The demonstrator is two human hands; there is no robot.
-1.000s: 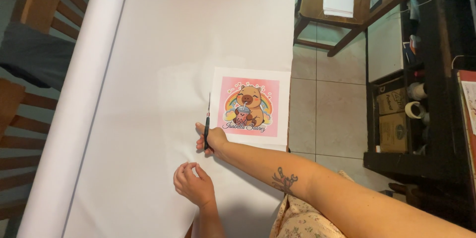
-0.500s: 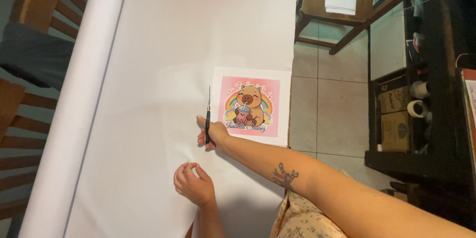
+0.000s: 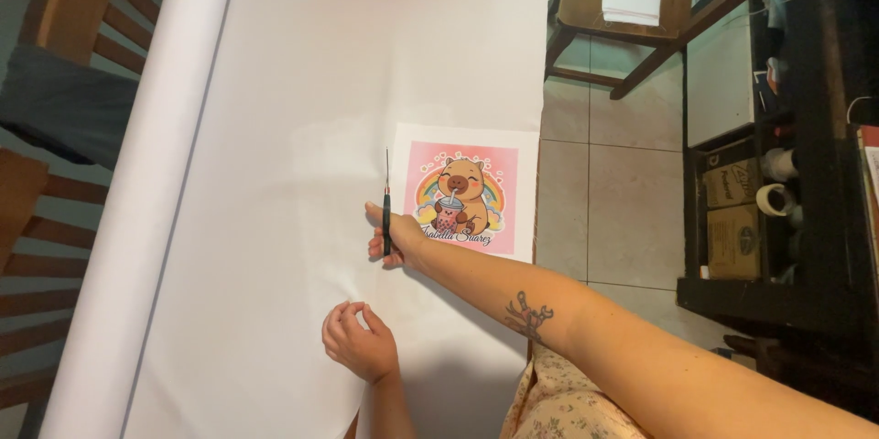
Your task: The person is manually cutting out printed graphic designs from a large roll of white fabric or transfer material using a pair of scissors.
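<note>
A wide white sheet [image 3: 302, 109] lies unrolled over the table, its rolled part [image 3: 137, 201] along the left side. My right hand [image 3: 396, 236] grips black-handled scissors [image 3: 386, 205], blades pointing away from me, beside the left edge of a square print [image 3: 462, 192] with a pink cartoon animal picture. The print lies on the sheet near its right edge. My left hand [image 3: 359, 343] rests on the sheet closer to me, fingers curled and pinching the paper at the cut edge.
Wooden chairs [image 3: 55, 82] stand to the left of the table. A tiled floor [image 3: 623, 201] shows on the right, with another wooden chair [image 3: 623, 9] and a dark shelf unit [image 3: 778, 183] holding boxes and tape rolls.
My right hand and the scissors have slid slightly forward along the print's left edge. My left hand has stayed in place.
</note>
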